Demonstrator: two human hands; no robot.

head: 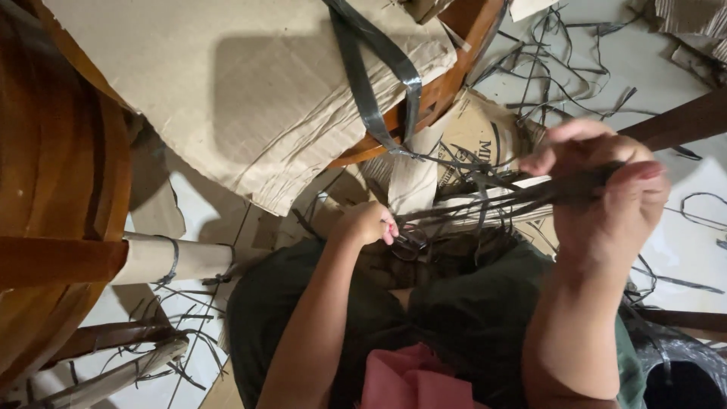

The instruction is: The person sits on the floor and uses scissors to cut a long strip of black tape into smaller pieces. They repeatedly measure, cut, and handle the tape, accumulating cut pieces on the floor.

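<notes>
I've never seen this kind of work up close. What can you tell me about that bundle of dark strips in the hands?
The bundle of strips is thin, flat and dark grey, plastic-looking. It stretches nearly level between the hands: the right hand grips one end in a closed fist, the left hand pinches the other end low over the lap. Between them the strips fan apart loosely. Similar strips lie scattered on the floor.

The pale floor (644, 68) carries flattened cardboard (485, 129) and scattered dark strap offcuts (560, 45).
</notes>
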